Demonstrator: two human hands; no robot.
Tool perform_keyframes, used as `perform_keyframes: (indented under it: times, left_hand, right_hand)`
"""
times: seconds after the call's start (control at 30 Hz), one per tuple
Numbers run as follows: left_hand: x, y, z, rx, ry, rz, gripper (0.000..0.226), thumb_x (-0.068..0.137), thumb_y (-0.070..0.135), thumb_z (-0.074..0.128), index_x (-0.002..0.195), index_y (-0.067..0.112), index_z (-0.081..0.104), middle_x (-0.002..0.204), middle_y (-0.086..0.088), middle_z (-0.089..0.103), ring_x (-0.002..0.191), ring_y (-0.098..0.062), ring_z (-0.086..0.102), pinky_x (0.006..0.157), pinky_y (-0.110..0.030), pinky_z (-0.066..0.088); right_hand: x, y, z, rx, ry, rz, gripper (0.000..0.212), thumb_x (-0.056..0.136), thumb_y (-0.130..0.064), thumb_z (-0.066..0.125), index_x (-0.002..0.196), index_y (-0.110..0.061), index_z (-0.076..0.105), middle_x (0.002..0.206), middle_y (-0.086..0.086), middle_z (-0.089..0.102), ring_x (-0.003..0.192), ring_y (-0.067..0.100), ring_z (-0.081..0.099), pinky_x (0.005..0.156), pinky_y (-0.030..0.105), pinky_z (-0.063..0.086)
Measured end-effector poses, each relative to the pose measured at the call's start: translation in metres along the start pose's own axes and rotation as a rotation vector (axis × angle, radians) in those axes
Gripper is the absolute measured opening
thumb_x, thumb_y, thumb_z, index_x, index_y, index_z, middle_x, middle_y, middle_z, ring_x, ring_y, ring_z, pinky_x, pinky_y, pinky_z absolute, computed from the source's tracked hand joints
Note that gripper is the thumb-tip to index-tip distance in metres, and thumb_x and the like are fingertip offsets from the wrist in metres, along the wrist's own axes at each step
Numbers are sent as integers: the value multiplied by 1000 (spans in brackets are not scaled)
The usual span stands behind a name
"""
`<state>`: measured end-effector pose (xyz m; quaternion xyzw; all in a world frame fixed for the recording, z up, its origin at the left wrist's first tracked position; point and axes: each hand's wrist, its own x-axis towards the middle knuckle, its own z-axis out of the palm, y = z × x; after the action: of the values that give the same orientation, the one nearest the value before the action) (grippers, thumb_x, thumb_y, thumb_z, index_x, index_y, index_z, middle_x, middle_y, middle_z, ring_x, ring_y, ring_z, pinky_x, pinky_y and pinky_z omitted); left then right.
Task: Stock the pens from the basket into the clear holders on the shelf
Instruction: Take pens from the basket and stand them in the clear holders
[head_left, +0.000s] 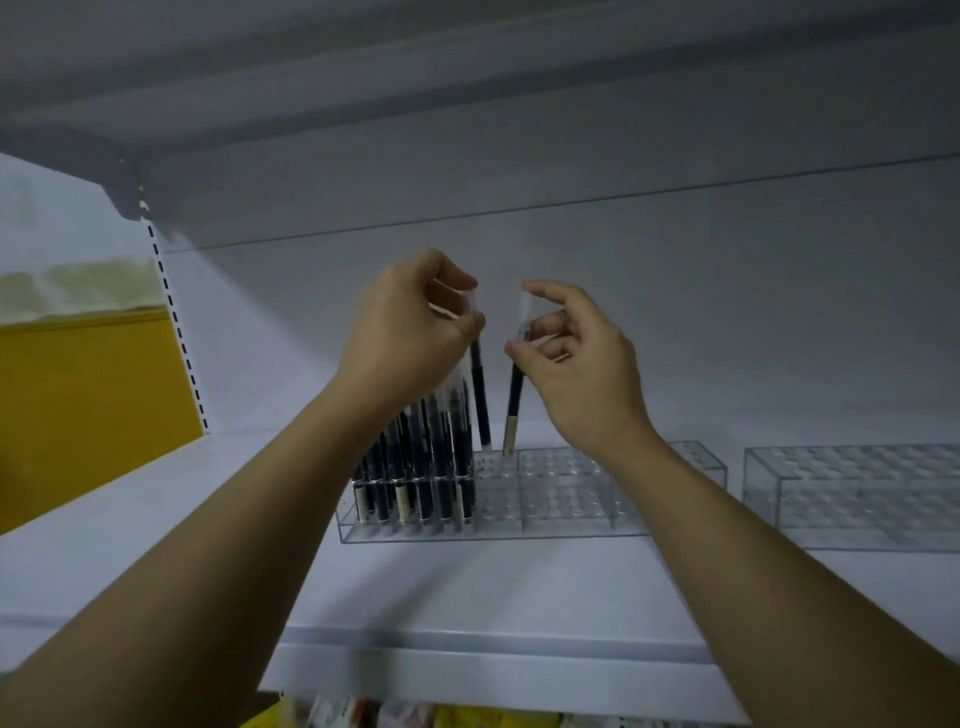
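Note:
A clear holder (561, 499) with rows of round holes stands on the white shelf (467, 597). Its left part is filled with several dark pens (415, 467). My left hand (405, 338) pinches the clear cap end of a dark pen (480, 400) whose tip is just above a hole beside the filled rows. My right hand (566, 358) pinches another pen (513, 410), dark with a pale lower end, tilted, its tip at the holder's top. The basket is out of view.
A second clear holder (857, 493) stands to the right on the same shelf. An upper shelf hangs close overhead. A slotted upright (176, 332) runs down the left side, beside a yellow panel (88, 405). Packaged goods show below the shelf's front edge.

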<state>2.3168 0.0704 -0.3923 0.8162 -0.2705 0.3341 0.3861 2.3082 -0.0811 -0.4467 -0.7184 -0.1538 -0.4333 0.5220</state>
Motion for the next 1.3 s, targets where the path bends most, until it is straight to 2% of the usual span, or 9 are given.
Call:
perform_keyframes:
  times: [0.1, 0.33, 0.53, 0.73, 0.83, 0.97, 1.1, 1.2, 1.3]
  left_hand:
    - [2, 0, -1, 19, -39, -7, 22, 84, 22, 72, 102, 22, 60, 90, 9, 65, 80, -3, 64, 69, -19, 52]
    - [-1, -4, 9, 263, -282, -24, 12, 84, 20, 70, 86, 20, 58, 88, 3, 66, 80, -11, 64, 65, -15, 48]
    - [1, -3, 2, 260, -326, -58, 13, 83, 21, 72, 87, 20, 60, 84, 5, 65, 75, -10, 65, 59, -14, 47]
    - [-4, -1, 3, 277, -291, -51, 11, 85, 19, 70, 89, 20, 60, 95, 2, 65, 89, -14, 62, 70, -22, 51]
    - [-10, 0, 2, 309, -293, -39, 18, 88, 23, 66, 105, 20, 61, 111, 2, 65, 103, -15, 60, 85, -27, 49]
    - [-26, 4, -3, 483, -295, 39, 42, 90, 36, 61, 129, 23, 53, 133, 1, 57, 125, -18, 48, 117, -38, 18]
    - [-49, 13, -20, 442, -218, 117, 50, 92, 36, 59, 139, 24, 45, 144, 3, 47, 134, -16, 40, 118, -32, 0]
    - [-77, 21, -30, 373, -140, 194, 46, 91, 31, 61, 135, 22, 50, 140, 2, 51, 131, -18, 43, 117, -27, 2]
    - [-112, 22, -27, 333, -113, 242, 42, 88, 28, 64, 129, 20, 56, 131, 0, 58, 122, -20, 51, 117, -33, 20]
  right_hand:
    - [1, 1, -2, 28, 51, 2, 45, 86, -12, 71, 125, -26, 55, 84, -11, 58, 64, 2, 58, 65, 14, 53]
    - [-13, 2, 1, -244, -356, 44, 63, 90, -14, 66, 139, -42, 39, 90, -14, 56, 72, 4, 60, 64, 13, 46]
    - [-22, -2, -6, -342, -426, 36, 72, 94, -15, 59, 142, -54, 21, 91, -15, 57, 69, 10, 63, 70, 25, 54]
    - [-25, 1, -3, -402, -404, 25, 66, 94, -12, 58, 140, -48, 28, 98, -12, 57, 75, 11, 64, 75, 33, 57]
    - [-25, 0, -2, -428, -406, 38, 62, 94, -12, 58, 137, -48, 31, 100, -10, 59, 75, 12, 64, 74, 35, 58]
    - [-32, -8, -5, -406, -435, 102, 75, 93, -11, 59, 144, -50, 22, 117, -5, 57, 83, 11, 63, 78, 32, 57]
    - [-51, -25, -13, -511, -427, 100, 88, 91, -20, 64, 149, -48, 4, 140, -6, 43, 120, 14, 50, 100, 35, 46]
    - [-65, -44, -27, -607, -360, 31, 76, 90, -27, 63, 150, -40, 17, 144, -7, 39, 128, 15, 44, 106, 37, 41]
    - [-95, -61, -41, -649, -302, -22, 61, 90, -32, 63, 143, -37, 34, 137, -10, 43, 123, 15, 46, 104, 38, 42]
